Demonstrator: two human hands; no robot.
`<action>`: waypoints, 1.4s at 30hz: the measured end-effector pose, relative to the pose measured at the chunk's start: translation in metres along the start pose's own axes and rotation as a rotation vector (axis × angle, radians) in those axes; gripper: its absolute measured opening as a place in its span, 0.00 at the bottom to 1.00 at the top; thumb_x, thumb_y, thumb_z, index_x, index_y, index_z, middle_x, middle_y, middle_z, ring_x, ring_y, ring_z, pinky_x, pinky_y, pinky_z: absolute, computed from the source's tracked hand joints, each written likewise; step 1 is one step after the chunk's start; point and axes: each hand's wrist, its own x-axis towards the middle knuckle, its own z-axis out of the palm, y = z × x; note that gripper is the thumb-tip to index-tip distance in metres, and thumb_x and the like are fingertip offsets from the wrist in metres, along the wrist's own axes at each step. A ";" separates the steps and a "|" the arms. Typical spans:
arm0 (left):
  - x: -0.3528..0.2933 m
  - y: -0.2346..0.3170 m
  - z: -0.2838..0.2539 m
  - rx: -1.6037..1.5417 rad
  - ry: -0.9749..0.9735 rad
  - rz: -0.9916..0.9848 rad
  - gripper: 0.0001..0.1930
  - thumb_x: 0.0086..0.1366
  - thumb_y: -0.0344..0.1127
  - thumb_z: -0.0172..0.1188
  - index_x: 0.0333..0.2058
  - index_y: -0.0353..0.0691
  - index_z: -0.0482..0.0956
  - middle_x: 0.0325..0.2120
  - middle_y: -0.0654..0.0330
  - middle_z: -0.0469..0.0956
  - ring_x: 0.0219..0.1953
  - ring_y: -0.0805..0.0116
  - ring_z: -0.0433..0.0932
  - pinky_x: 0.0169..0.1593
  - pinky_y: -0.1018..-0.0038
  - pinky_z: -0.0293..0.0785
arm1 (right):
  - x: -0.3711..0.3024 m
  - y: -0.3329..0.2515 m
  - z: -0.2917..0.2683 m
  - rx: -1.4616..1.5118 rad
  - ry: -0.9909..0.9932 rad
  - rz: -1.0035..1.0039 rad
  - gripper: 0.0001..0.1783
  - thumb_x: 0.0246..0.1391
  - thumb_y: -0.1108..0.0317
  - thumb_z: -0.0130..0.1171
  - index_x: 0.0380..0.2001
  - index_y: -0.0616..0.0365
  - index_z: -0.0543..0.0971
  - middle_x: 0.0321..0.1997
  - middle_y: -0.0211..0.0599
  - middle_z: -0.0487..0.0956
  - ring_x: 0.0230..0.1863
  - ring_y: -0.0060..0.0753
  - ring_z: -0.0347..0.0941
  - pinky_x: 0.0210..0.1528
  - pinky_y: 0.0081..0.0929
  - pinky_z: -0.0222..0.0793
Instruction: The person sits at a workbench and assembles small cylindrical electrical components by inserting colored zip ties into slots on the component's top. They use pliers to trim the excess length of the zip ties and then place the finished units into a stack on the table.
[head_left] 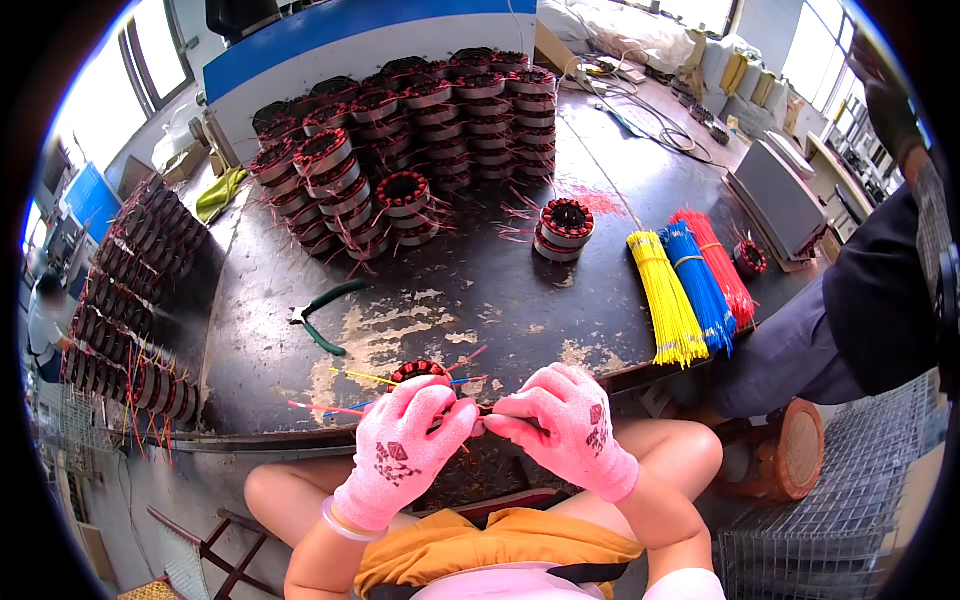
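A small motor stator (418,371) with red-and-black windings sits at the table's near edge, partly hidden behind my left hand (402,440). Yellow, blue and red lead wires stick out from it to both sides. Both my hands wear pink gloves. The left one is closed in front of the stator, its thumb and finger pinched at a thin wire. Just to the right, my right hand (565,425) pinches too, its fingertips nearly touching the left ones. The wire between them is mostly hidden by the fingers.
Green-handled cutters (325,318) lie left of centre. Bundles of yellow (665,300), blue (698,285) and red wires (716,265) lie at right, beyond two stacked stators (564,230). Tall stator stacks (435,115) fill the back; more (150,290) stand left. Another person's leg (790,340) is at right.
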 end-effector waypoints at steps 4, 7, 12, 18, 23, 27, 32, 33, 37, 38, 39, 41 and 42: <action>-0.012 -0.017 0.000 0.062 -0.022 -0.131 0.12 0.50 0.31 0.72 0.34 0.46 0.81 0.36 0.62 0.75 0.38 0.58 0.79 0.37 0.65 0.78 | -0.013 0.008 -0.011 -0.057 0.027 0.106 0.08 0.48 0.66 0.74 0.26 0.48 0.81 0.25 0.32 0.74 0.29 0.39 0.74 0.33 0.36 0.70; -0.023 -0.049 0.003 0.002 0.062 -0.323 0.12 0.54 0.29 0.70 0.37 0.45 0.81 0.36 0.59 0.75 0.38 0.56 0.78 0.37 0.62 0.76 | -0.035 0.030 -0.027 -0.099 -0.068 0.416 0.08 0.54 0.61 0.69 0.26 0.51 0.83 0.27 0.35 0.77 0.32 0.44 0.77 0.36 0.40 0.72; -0.021 -0.034 0.036 -0.214 0.096 -0.374 0.15 0.58 0.19 0.64 0.43 0.40 0.82 0.41 0.55 0.74 0.37 0.59 0.82 0.39 0.68 0.79 | -0.046 0.080 0.022 -0.177 -0.276 0.316 0.17 0.63 0.52 0.61 0.33 0.53 0.86 0.35 0.41 0.81 0.41 0.46 0.80 0.44 0.41 0.74; -0.010 -0.037 0.076 -0.324 0.118 -0.519 0.15 0.64 0.21 0.61 0.49 0.41 0.81 0.40 0.53 0.74 0.38 0.55 0.81 0.40 0.65 0.79 | 0.010 0.086 0.075 0.309 -0.462 0.825 0.22 0.63 0.50 0.59 0.42 0.59 0.86 0.30 0.40 0.83 0.29 0.32 0.78 0.36 0.33 0.73; -0.016 -0.039 0.092 -0.337 0.128 -0.564 0.13 0.67 0.25 0.61 0.50 0.43 0.78 0.39 0.53 0.74 0.36 0.53 0.80 0.38 0.63 0.77 | 0.016 0.082 0.087 0.499 -0.454 0.809 0.16 0.61 0.59 0.61 0.43 0.59 0.85 0.29 0.35 0.83 0.29 0.20 0.75 0.35 0.26 0.72; -0.019 -0.041 0.091 -0.368 0.090 -0.559 0.12 0.67 0.28 0.62 0.48 0.42 0.77 0.39 0.54 0.74 0.36 0.51 0.79 0.37 0.63 0.76 | 0.004 0.077 0.101 0.691 -0.312 0.804 0.11 0.59 0.67 0.63 0.41 0.59 0.85 0.32 0.35 0.83 0.31 0.24 0.77 0.36 0.25 0.73; -0.017 -0.047 0.082 -0.360 -0.015 -0.507 0.09 0.65 0.27 0.63 0.44 0.43 0.80 0.37 0.56 0.75 0.36 0.54 0.81 0.37 0.63 0.77 | -0.005 0.060 0.084 0.305 -0.146 0.500 0.06 0.56 0.73 0.65 0.37 0.59 0.84 0.33 0.35 0.81 0.33 0.30 0.78 0.36 0.27 0.74; -0.017 -0.049 0.079 -0.429 -0.051 -0.522 0.08 0.64 0.27 0.63 0.41 0.43 0.81 0.37 0.57 0.76 0.36 0.54 0.82 0.37 0.62 0.78 | -0.005 0.053 0.077 0.263 -0.144 0.500 0.06 0.55 0.73 0.66 0.36 0.57 0.84 0.33 0.36 0.81 0.34 0.34 0.78 0.37 0.29 0.74; -0.018 -0.057 0.079 -0.444 -0.093 -0.431 0.08 0.62 0.28 0.64 0.41 0.43 0.82 0.37 0.57 0.76 0.36 0.54 0.82 0.37 0.62 0.78 | -0.007 0.048 0.077 0.194 -0.083 0.386 0.09 0.54 0.73 0.67 0.39 0.54 0.83 0.33 0.36 0.80 0.34 0.35 0.78 0.36 0.30 0.74; -0.017 -0.058 0.077 -0.456 -0.104 -0.424 0.08 0.62 0.28 0.64 0.41 0.43 0.82 0.37 0.56 0.76 0.36 0.53 0.82 0.38 0.62 0.78 | -0.004 0.048 0.075 0.199 -0.083 0.391 0.10 0.54 0.73 0.67 0.40 0.54 0.83 0.33 0.36 0.80 0.34 0.35 0.78 0.35 0.29 0.74; -0.017 -0.058 0.075 -0.468 -0.116 -0.417 0.08 0.62 0.28 0.64 0.41 0.43 0.82 0.37 0.56 0.76 0.36 0.53 0.82 0.38 0.61 0.78 | -0.002 0.050 0.075 0.233 -0.104 0.395 0.10 0.55 0.73 0.67 0.41 0.55 0.83 0.34 0.36 0.81 0.34 0.32 0.78 0.34 0.28 0.74; -0.016 -0.060 0.074 -0.483 -0.133 -0.411 0.08 0.62 0.28 0.63 0.41 0.42 0.82 0.38 0.56 0.76 0.37 0.51 0.82 0.38 0.61 0.78 | 0.001 0.056 0.075 0.304 -0.146 0.400 0.09 0.57 0.74 0.65 0.42 0.56 0.82 0.35 0.36 0.82 0.35 0.27 0.79 0.33 0.25 0.74; -0.016 -0.060 0.073 -0.486 -0.139 -0.412 0.08 0.62 0.28 0.63 0.41 0.42 0.82 0.38 0.56 0.76 0.37 0.51 0.81 0.38 0.60 0.78 | 0.003 0.056 0.073 0.391 -0.190 0.502 0.09 0.58 0.74 0.64 0.42 0.58 0.81 0.36 0.35 0.82 0.34 0.24 0.78 0.33 0.24 0.74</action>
